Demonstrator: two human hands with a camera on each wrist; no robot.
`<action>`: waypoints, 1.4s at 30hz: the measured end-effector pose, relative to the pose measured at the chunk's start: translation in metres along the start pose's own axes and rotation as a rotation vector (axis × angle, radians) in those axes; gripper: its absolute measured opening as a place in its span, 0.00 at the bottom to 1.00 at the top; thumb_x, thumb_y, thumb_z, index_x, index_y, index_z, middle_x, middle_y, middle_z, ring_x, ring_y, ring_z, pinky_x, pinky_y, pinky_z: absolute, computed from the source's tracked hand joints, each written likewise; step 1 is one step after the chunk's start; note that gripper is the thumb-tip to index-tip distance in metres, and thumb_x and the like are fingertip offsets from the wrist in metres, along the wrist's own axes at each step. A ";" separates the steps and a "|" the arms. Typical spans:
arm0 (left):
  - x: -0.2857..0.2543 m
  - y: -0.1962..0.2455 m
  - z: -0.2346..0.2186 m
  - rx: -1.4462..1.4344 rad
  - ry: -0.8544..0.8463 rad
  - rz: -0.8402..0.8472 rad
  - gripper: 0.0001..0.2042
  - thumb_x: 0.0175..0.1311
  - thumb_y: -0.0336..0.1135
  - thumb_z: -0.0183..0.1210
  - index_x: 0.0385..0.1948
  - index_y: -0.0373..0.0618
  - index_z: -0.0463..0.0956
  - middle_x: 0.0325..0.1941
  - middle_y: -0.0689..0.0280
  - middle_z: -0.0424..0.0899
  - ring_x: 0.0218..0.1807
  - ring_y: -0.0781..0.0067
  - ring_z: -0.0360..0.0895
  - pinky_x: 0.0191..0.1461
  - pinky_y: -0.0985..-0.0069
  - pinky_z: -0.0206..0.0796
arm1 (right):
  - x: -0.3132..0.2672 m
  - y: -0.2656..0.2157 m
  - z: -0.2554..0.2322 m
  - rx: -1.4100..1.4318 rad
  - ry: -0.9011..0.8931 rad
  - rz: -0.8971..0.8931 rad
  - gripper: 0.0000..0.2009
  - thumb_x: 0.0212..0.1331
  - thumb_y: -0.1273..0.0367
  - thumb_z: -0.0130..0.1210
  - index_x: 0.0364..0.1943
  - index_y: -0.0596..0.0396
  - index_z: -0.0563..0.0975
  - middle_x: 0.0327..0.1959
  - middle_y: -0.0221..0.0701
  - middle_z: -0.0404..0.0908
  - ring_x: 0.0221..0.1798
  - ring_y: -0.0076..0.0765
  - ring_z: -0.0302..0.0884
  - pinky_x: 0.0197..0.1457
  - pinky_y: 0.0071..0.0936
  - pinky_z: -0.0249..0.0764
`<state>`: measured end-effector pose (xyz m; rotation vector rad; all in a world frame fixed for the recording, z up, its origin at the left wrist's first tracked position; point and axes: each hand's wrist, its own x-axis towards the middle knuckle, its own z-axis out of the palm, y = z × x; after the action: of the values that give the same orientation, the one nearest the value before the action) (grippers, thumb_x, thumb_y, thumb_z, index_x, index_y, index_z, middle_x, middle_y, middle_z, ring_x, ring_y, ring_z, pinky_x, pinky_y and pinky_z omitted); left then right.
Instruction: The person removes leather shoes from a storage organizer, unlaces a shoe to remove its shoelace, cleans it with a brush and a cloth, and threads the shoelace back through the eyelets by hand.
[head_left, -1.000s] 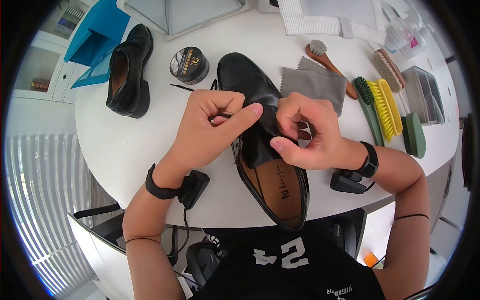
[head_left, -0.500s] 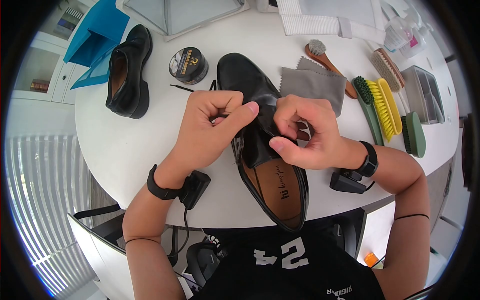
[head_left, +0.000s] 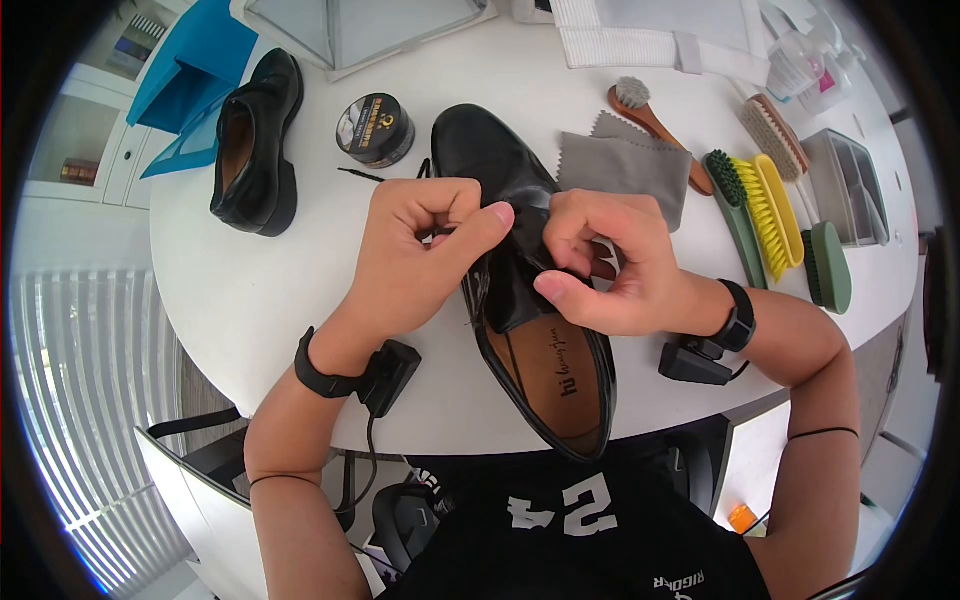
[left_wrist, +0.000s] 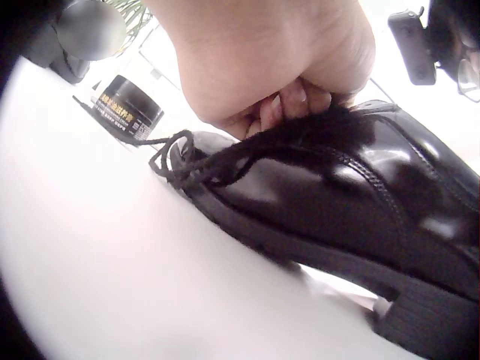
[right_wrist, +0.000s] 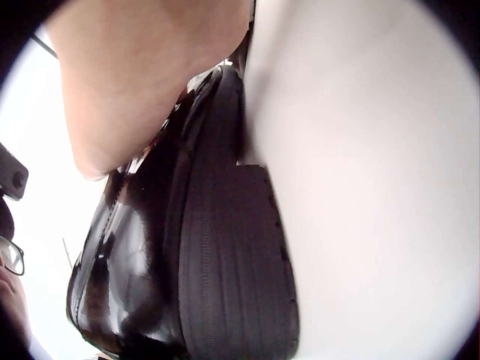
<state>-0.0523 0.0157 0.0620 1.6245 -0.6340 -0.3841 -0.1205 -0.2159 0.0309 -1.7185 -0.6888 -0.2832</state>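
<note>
A glossy black dress shoe [head_left: 483, 150] stands on the white table, toe pointing away, with a tan insole. My left hand [head_left: 410, 255] is over the left side of its lacing, fingers curled in and thumb laid across, gripping a black shoelace [left_wrist: 180, 161]. That lace loops out beside the shoe in the left wrist view. My right hand [head_left: 625, 260] pinches the right-hand lacing flap at its edge between thumb and forefinger; the fingers hide part of it. In the right wrist view the shoe's heel [right_wrist: 240, 262] rests close along the table.
A second black shoe [head_left: 258, 150] stands at the left by a blue bag [head_left: 195, 75]. Behind the lace is a round black jar [head_left: 375, 130]. Grey cloths [head_left: 630, 175], a wooden-handled dauber [head_left: 655, 125], a yellow brush [head_left: 775, 215] and green brushes [head_left: 827, 265] lie at the right.
Both hands have shifted very slightly left over the lacing, keeping the same grips. The shoe and the things around it stay in place.
</note>
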 end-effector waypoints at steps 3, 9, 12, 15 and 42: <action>0.000 0.001 0.001 -0.011 0.002 0.003 0.26 0.74 0.29 0.68 0.19 0.48 0.57 0.20 0.81 0.55 0.27 0.88 0.49 0.30 0.77 0.41 | 0.001 0.000 0.000 0.018 0.018 0.007 0.12 0.59 0.73 0.74 0.33 0.55 0.77 0.25 0.23 0.73 0.22 0.18 0.63 0.25 0.22 0.56; 0.000 0.000 0.001 -0.022 -0.001 0.004 0.26 0.75 0.30 0.68 0.20 0.48 0.57 0.20 0.81 0.56 0.27 0.89 0.49 0.30 0.77 0.41 | 0.001 -0.001 0.000 0.007 0.015 0.010 0.12 0.59 0.73 0.74 0.32 0.55 0.77 0.24 0.23 0.73 0.21 0.18 0.62 0.25 0.22 0.56; 0.000 0.000 0.001 -0.019 0.001 0.005 0.26 0.75 0.30 0.68 0.20 0.48 0.57 0.20 0.81 0.56 0.27 0.89 0.49 0.30 0.77 0.40 | 0.001 0.001 0.000 0.010 0.016 0.007 0.12 0.59 0.73 0.74 0.32 0.55 0.77 0.24 0.23 0.73 0.21 0.18 0.63 0.25 0.22 0.56; 0.000 0.001 0.001 -0.025 -0.001 -0.010 0.26 0.75 0.30 0.68 0.19 0.48 0.58 0.20 0.81 0.56 0.27 0.89 0.49 0.30 0.77 0.40 | 0.001 0.001 0.000 0.006 0.017 0.004 0.12 0.59 0.74 0.74 0.32 0.55 0.77 0.24 0.23 0.73 0.22 0.17 0.63 0.25 0.22 0.56; -0.001 0.002 0.003 -0.044 0.007 -0.034 0.24 0.77 0.34 0.69 0.20 0.47 0.64 0.22 0.82 0.61 0.28 0.90 0.51 0.30 0.79 0.41 | 0.003 0.000 -0.001 -0.017 0.005 0.008 0.12 0.60 0.71 0.73 0.32 0.54 0.76 0.22 0.23 0.70 0.21 0.20 0.62 0.25 0.23 0.56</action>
<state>-0.0549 0.0137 0.0634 1.5962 -0.5892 -0.4147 -0.1184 -0.2158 0.0325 -1.7354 -0.6774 -0.2884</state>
